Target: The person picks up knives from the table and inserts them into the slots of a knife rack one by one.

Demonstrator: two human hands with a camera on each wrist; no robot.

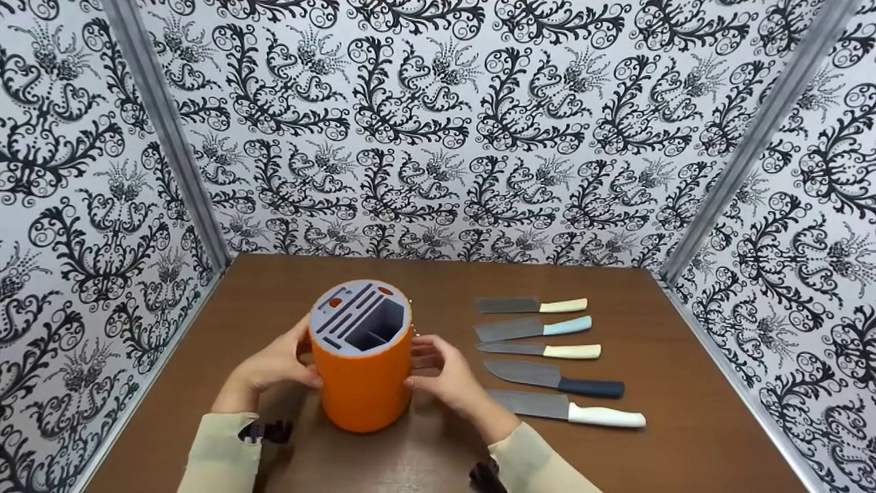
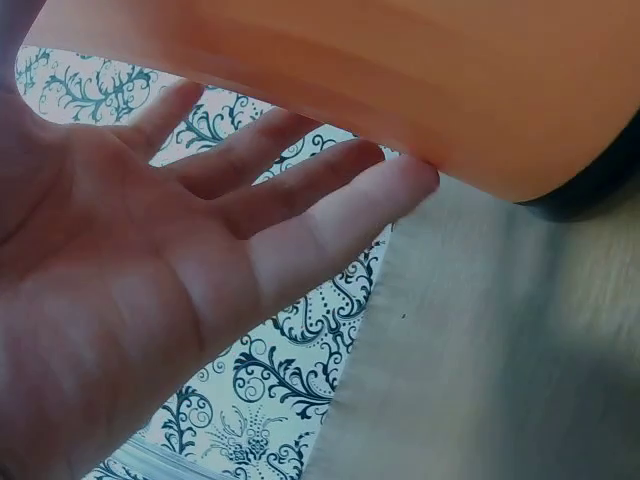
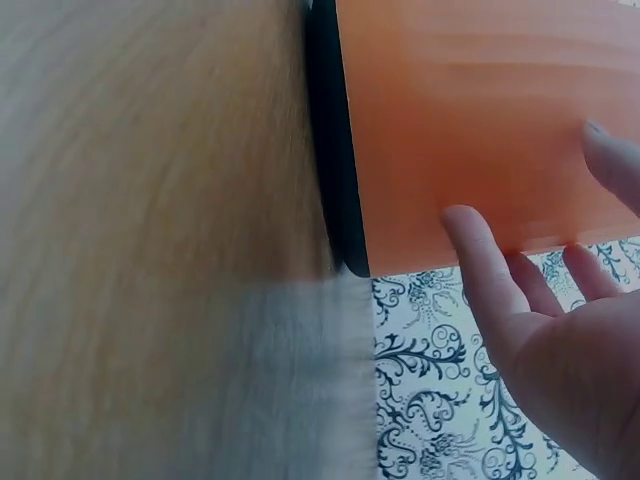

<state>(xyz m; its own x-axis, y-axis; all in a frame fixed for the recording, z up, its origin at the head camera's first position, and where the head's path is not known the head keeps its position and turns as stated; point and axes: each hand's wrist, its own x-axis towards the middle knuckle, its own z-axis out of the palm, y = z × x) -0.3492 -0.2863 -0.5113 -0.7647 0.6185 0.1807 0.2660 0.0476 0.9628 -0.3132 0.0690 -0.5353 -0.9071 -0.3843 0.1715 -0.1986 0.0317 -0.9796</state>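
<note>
Orange holder (image 1: 366,390), clasped by left grip (image 1: 274,359) and right grip (image 1: 448,373), stands well off table's far edge (image 1: 438,266).

Bare left hand (image 1: 272,365) with its palm turned inward, its thumb nearer the body than its spread, slightly bent fingers, bare right hand (image 1: 453,381) facing it in a curved grip, both forearms reaching forward in long cream fabric sleeves (image 1: 222,452)

Brown table (image 1: 452,291), orange knife block (image 1: 364,387) standing upright, five knives (image 1: 573,351) lying beside it
</note>
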